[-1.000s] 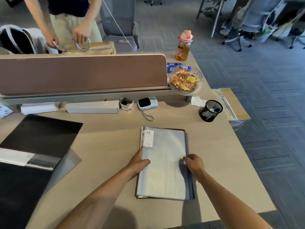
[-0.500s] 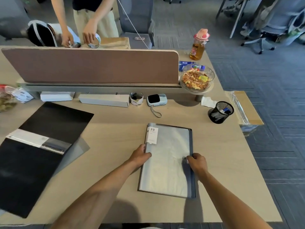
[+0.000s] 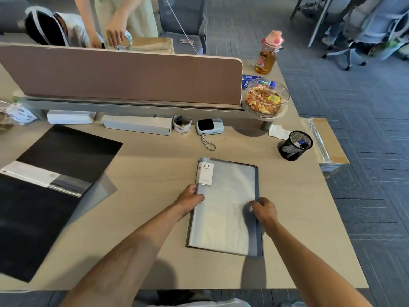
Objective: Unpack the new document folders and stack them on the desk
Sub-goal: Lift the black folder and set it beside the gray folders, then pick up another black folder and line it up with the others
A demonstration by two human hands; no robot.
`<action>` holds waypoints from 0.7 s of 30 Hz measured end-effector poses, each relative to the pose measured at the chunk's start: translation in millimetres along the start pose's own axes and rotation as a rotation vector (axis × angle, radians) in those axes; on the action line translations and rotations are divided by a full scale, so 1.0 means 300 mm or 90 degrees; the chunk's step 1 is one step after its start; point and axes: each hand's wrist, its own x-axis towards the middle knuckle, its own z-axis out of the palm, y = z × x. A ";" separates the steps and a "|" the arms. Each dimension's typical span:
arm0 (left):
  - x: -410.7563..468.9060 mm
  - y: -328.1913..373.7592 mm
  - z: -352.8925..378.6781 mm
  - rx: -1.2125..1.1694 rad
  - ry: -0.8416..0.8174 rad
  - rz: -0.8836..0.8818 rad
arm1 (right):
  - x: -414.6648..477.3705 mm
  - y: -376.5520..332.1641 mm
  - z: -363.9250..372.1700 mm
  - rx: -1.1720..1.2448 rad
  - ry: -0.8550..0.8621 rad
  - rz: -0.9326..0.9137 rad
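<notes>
A grey document folder in clear plastic wrap, with a white "20" label at its top left, lies flat on the wooden desk. My left hand presses on its left spine edge, thumb on the cover. My right hand pinches the wrap at the folder's right edge. An open black folder lies spread on the desk's left side, with a clear sheet under it.
A brown divider panel runs along the back, with white boxes, a tape roll and a small blue device below it. A nut bowl, bottle, mesh pen cup and cardboard box stand right. A person works behind the divider.
The view has shifted, so the folder sits a little further right. My left hand slid up along the spine edge; my right hand keeps its pinch on the right edge.
</notes>
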 end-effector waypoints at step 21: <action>-0.174 -0.124 -0.491 0.223 0.189 0.061 | -0.260 -0.484 0.525 -0.146 -0.196 -0.280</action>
